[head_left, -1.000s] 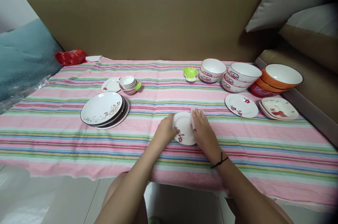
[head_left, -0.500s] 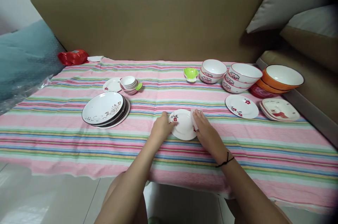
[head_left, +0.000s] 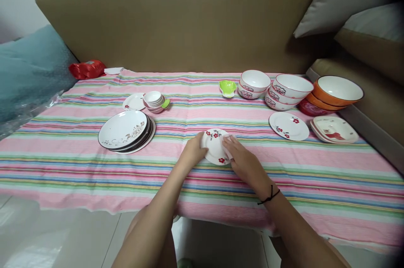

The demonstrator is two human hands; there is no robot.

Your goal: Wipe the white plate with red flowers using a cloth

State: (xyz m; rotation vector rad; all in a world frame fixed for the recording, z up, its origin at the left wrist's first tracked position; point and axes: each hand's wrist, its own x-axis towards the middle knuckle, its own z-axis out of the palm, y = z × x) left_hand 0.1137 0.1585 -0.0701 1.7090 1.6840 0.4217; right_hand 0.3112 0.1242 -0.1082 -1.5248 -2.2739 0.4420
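Note:
A small white plate (head_left: 215, 150) with red flowers lies near the front middle of the striped cloth (head_left: 202, 192). My left hand (head_left: 195, 150) grips its left edge, thumb on the rim. On the plate's right side, my right hand (head_left: 238, 154) presses a thin white tissue (head_left: 226, 145) against the surface; the tissue is mostly hidden under the fingers. To the right lies a similar flowered plate (head_left: 288, 126), apart from my hands.
Left: a stack of large plates (head_left: 123, 129), another flowered plate (head_left: 133, 102) and small stacked bowls (head_left: 153, 98). Right: a green leaf-shaped dish (head_left: 227, 88), white bowls (head_left: 290, 87), orange bowls (head_left: 339, 90) and square dishes (head_left: 335, 129). A red package (head_left: 87, 69) sits far left.
The held plate has turned, so its flowers sit at different places on the rim. My right hand and the tissue have shifted slightly left over the plate.

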